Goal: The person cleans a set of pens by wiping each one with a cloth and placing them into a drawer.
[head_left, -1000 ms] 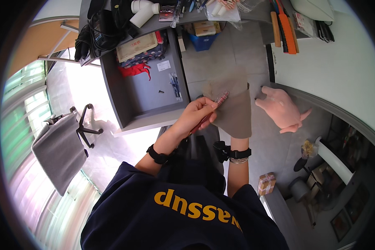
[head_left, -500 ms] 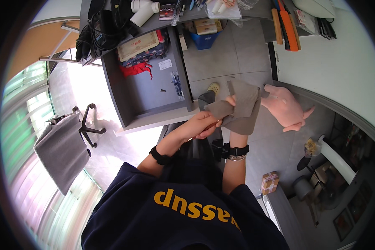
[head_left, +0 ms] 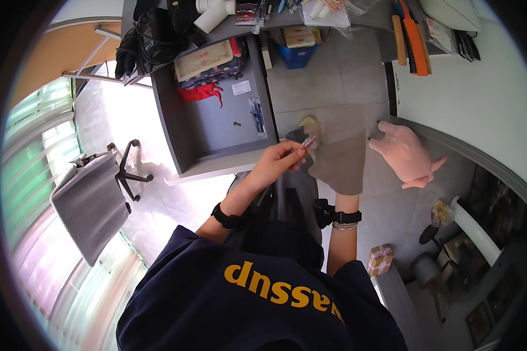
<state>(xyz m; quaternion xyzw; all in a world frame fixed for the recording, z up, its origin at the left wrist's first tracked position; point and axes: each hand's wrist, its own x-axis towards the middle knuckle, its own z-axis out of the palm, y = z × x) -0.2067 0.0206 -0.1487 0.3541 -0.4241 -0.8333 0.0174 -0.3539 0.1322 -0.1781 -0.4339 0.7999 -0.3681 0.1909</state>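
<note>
My left hand (head_left: 280, 162) is closed, thumb and fingers pinching a small, slim red-and-whitish thing (head_left: 309, 142); its exact kind is too small to tell. A grey-brown cloth (head_left: 341, 155) hangs spread out right of it, over my right forearm's end. Behind this cloth my right hand is hidden; only the wrist, with a black strap and bracelets, shows. Left of my hands, a grey drawer (head_left: 184, 140) stands pulled out. Inside lie a beige flat packet (head_left: 204, 60), a dotted dark cloth (head_left: 219, 75), a red cloth (head_left: 200, 93), a white card (head_left: 240, 88) and several pens (head_left: 256, 116).
A pink pig-shaped plush (head_left: 405, 153) lies at the right. On the left is a grey office chair (head_left: 93, 205). Cables, white bottles and orange-handled tools crowd the desk (head_left: 369, 19) at the far side. Below it sits a blue bin (head_left: 295, 57); a wrapped box (head_left: 380, 260) is near right.
The cloth was bunched and folded by both hands; now it hangs spread out and covers my right hand. My left hand has come away from it, still holding the slim thing, now pointing up-right.
</note>
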